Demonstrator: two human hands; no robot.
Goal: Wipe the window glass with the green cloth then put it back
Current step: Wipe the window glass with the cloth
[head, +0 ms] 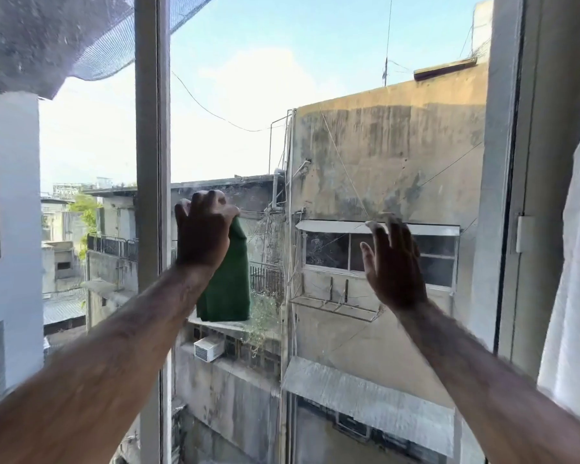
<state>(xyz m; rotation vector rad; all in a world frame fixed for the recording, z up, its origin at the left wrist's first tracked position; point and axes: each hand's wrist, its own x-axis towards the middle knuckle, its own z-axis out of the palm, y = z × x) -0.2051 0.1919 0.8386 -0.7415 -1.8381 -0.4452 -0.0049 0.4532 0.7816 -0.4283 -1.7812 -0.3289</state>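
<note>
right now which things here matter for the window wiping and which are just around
For the job:
- green cloth, bunched in the left hand
- window glass
- right hand, open, fingers spread

Just around:
- white curtain
- window frame
- netting outside
- buildings opposite

Both arms extended forward and upward. Left hand (pixel 204 234) clenched in a fist, gripping. Right hand (pixel 394 262) raised, fingers spread, empty.

The green cloth (pixel 228 283) is dark green and soft, bunched at its top inside the closed fingers (pixel 208 200) of the left hand (pixel 203 232). It hangs below them in loose folds against the window glass (pixel 315 145), which is clear.
</note>
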